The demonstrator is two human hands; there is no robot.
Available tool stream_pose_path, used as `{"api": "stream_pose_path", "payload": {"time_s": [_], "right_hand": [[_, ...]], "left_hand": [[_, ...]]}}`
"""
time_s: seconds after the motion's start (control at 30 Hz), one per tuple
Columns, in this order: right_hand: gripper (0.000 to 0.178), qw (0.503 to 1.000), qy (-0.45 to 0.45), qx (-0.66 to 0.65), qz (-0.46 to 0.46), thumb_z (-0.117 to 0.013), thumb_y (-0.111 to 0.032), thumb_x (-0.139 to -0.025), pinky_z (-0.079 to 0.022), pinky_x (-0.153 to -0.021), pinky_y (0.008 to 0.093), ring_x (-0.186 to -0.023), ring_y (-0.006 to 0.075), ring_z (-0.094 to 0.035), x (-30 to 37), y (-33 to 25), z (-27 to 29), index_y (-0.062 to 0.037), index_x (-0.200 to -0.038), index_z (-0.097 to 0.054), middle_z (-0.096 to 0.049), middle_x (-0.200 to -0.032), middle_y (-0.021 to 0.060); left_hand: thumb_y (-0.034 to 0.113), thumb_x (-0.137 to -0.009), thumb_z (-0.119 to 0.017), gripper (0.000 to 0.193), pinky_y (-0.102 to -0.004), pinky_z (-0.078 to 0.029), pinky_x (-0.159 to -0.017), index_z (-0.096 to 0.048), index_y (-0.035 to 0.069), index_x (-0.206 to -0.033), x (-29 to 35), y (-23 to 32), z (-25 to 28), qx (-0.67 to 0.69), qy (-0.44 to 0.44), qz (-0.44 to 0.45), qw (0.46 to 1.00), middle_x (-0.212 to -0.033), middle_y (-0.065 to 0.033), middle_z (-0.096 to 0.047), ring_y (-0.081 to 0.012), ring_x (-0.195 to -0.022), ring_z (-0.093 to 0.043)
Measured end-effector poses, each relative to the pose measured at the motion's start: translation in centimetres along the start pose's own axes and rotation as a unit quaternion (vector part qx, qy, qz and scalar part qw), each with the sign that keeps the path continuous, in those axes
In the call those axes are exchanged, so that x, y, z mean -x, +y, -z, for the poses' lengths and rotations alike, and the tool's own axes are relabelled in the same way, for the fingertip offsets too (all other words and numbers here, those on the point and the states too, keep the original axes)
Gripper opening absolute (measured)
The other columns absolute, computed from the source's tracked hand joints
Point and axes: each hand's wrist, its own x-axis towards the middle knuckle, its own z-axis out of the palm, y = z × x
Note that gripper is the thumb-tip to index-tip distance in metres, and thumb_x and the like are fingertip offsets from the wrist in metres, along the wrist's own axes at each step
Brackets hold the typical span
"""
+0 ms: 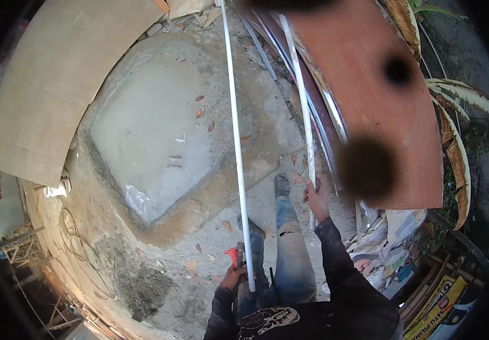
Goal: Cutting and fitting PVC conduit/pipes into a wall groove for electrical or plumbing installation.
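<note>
In my left hand (232, 278), closed low down by my leg, is the near end of a long white pipe (235, 113), which runs away to the far edge. A red piece with a grey part (232, 253) sticks up from the same hand; its kind I cannot make out. My right hand (318, 203) is wrapped round a second long white pipe (302, 90), near its lower end. That pipe slants away beside a stack of boards and strips. Both pipes are apart from each other, and the left one passes over the concrete ground.
A reddish-brown board (369, 96) lies at the right over metal strips (309, 93). A tan sheet (57, 85) stands at the left. Ahead is a shallow recess (148, 124) with a pale grey floor. Looped cable (80, 249), dark gravel (139, 283) and white plastic sacks (383, 241) lie around.
</note>
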Motion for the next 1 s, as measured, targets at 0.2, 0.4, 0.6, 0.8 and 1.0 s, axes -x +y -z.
{"api": "stream_pose_path", "payload": {"time_s": [0.2, 0.4, 0.6, 0.8, 1.0], "right_hand": [[0.026, 0.997, -0.001, -0.026, 0.069, -0.054, -0.015, -0.096, -0.039, -0.051, 0.0249, -0.061, 0.0059, -0.047, -1.0, -3.1, -0.3, -0.0051, -0.116, -0.041, -0.053, -0.074, 0.0008], [0.033, 0.969, 0.099, 0.148, 0.173, -0.047, -0.022, -0.098, -0.047, -0.063, 0.0329, -0.075, 0.0142, -0.06, -2.2, 6.0, 0.4, 0.0023, -0.12, -0.043, -0.061, -0.082, 0.0109], [0.041, 0.862, -0.149, 0.4, -0.274, -0.04, -0.04, -0.1, -0.042, -0.055, 0.0286, -0.062, 0.0104, -0.052, -3.1, 15.3, 4.8, -0.0029, -0.11, -0.053, -0.049, -0.072, 0.0028], [0.032, 0.973, -0.142, -0.177, -0.05, -0.039, -0.036, -0.101, -0.042, -0.055, 0.0275, -0.059, 0.0092, -0.045, -0.5, -0.4, -0.7, -0.0065, -0.1, -0.051, -0.046, -0.077, 0.0002], [0.031, 0.923, -0.229, -0.309, 0.0, -0.047, -0.031, -0.099, -0.041, -0.055, 0.0276, -0.06, 0.0094, -0.045, -1.4, -11.5, -2.0, -0.006, -0.116, -0.041, -0.047, -0.082, 0.0028]], "left_hand": [[0.005, -0.088, -0.051, 0.024, -0.0366, -0.057, -0.068, -0.05, -0.006, -0.109, 0.1, 0.0, -0.1, 0.008, -0.006, 0.002, 1.0, -0.084, -0.0181, -0.065, -0.0268, -0.075, -0.068], [0.008, -0.088, -0.054, 0.019, -0.0351, -0.055, -0.071, -0.055, -0.004, -0.102, 0.7, 1.0, -1.0, 0.0, 0.008, 0.011, 1.0, -0.083, -0.0149, -0.066, -0.0249, -0.076, -0.068], [0.007, -0.088, -0.054, 0.016, -0.0338, -0.055, -0.07, -0.056, -0.003, -0.1, 0.1, 0.7, -0.8, -0.012, -0.008, 0.022, 1.0, -0.085, -0.015, -0.066, -0.0252, -0.074, -0.068], [0.005, -0.088, -0.051, 0.024, -0.0375, -0.057, -0.068, -0.048, -0.006, -0.11, 1.0, 0.8, -0.6, 0.014, 0.009, 0.006, 1.0, -0.086, -0.02, -0.064, -0.0285, -0.075, -0.067], [0.006, -0.087, -0.054, 0.021, -0.0387, -0.057, -0.068, -0.048, -0.003, -0.104, -0.6, -0.6, 0.5, 0.031, -0.021, -0.009, 0.999, -0.085, -0.019, -0.065, -0.0297, -0.075, -0.068]]}}
